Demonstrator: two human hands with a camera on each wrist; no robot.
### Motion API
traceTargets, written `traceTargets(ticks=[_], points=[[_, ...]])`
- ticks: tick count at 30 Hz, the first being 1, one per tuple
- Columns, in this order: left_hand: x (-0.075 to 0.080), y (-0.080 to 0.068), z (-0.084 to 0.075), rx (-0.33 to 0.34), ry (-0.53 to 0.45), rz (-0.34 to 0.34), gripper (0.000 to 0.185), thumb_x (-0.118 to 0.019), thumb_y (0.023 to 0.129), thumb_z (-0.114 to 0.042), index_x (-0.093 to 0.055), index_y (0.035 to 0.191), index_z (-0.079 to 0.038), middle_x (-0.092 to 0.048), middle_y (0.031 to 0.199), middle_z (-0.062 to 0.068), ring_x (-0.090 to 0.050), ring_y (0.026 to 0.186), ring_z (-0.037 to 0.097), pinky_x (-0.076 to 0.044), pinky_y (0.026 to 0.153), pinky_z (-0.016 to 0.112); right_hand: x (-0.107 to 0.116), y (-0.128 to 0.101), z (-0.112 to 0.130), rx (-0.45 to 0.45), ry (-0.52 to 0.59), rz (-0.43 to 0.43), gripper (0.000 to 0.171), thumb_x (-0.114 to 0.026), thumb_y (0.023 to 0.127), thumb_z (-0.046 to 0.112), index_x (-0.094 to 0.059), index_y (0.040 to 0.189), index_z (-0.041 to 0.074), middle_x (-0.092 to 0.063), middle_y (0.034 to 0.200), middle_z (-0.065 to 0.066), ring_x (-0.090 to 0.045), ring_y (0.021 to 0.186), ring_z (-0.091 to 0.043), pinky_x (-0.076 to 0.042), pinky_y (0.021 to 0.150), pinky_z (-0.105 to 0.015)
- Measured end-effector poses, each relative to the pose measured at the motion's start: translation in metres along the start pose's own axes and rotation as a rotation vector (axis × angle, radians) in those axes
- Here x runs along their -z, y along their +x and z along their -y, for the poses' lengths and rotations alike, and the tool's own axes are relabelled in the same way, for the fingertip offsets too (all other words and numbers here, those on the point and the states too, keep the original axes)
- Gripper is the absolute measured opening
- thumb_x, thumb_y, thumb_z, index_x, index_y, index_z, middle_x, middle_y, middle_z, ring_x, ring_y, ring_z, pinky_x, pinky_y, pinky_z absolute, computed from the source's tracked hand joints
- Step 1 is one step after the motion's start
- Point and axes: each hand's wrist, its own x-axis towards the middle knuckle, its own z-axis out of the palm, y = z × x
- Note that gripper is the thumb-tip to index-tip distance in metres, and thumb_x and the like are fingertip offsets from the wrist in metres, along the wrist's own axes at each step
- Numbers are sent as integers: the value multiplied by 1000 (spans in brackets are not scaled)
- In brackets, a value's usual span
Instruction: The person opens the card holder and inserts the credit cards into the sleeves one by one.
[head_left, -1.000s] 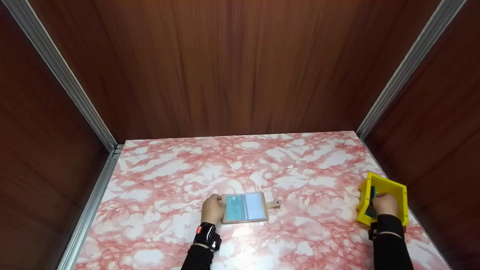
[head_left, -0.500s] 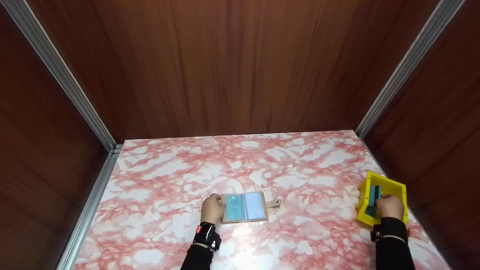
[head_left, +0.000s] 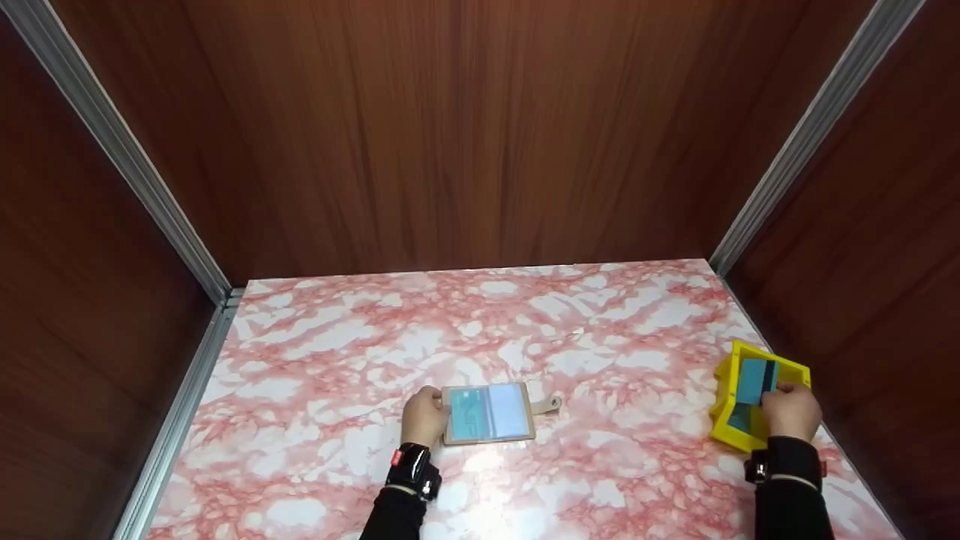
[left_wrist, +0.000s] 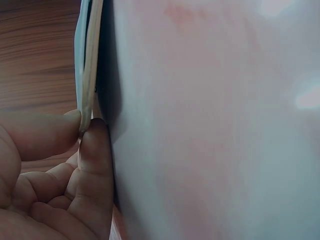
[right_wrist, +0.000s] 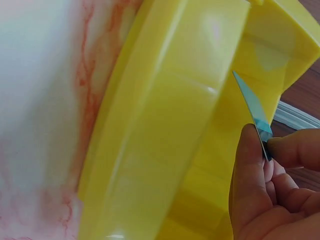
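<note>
At the left, the left hand (head_left: 424, 418) pinches the near-left edge of the open card holder (head_left: 489, 414), thumb and forefinger (left_wrist: 95, 165) pressed together on its rim, as the left wrist view shows. The holder lies flat on the marble-patterned worktop (head_left: 360, 352), stretching rightward away from that grip, its long axis running left to right, with a small strap tab (head_left: 549, 406) sticking out at the end farthest from the fingers.

Well apart to the right, the right hand (head_left: 789, 412) pinches a teal card (head_left: 754, 380) between thumb and fingertips (right_wrist: 250, 165). The card rises up and away from the grip, tilted on edge, over the inside of the yellow tray (head_left: 726, 405). More teal shows in the tray beneath the hand. The tray sits just left of and under this grip, near the worktop's right edge. The right hand is much the nearer to the card and tray; the holder lies far to its left.
</note>
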Motion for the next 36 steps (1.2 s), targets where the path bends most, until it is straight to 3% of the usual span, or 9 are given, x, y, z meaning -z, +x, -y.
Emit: traceTargets(ticks=[12, 21, 28, 36], points=[[2, 0, -3, 38, 4, 30, 26, -74, 78, -1, -67, 102, 6, -67, 84, 13, -64, 81, 31, -51, 77, 46, -1, -9, 7, 152, 23, -197, 46, -46, 94, 8, -46, 134, -15, -50, 123, -33, -46, 112, -47, -37, 102, -56], [2, 0, -3, 19, 15, 22, 26, -74, 78, 0, -67, 102, 7, -68, 83, 14, -64, 80, 31, -52, 76, 46, -1, -13, 24, 153, 44, -180, 47, -44, 98, 11, -44, 139, -10, -49, 123, -27, -46, 111, -42, -39, 101, -53], [2, 0, -2, 19, 12, 16, 25, -74, 79, -1, -67, 102, 6, -67, 83, 14, -64, 81, 31, -51, 76, 46, -9, -20, 39, 235, 52, -169, 45, -44, 98, 11, -45, 137, -11, -50, 123, -29, -48, 109, -43, -41, 96, -53], [2, -1, -4, 36, 1, 28, 26, -74, 79, 0, -67, 103, 6, -66, 80, 11, -63, 78, 29, -51, 75, 45, -25, -31, 56, 305, 82, -130, 43, -45, 99, 11, -45, 137, -10, -52, 122, -28, -50, 105, -38, -44, 88, -44]])
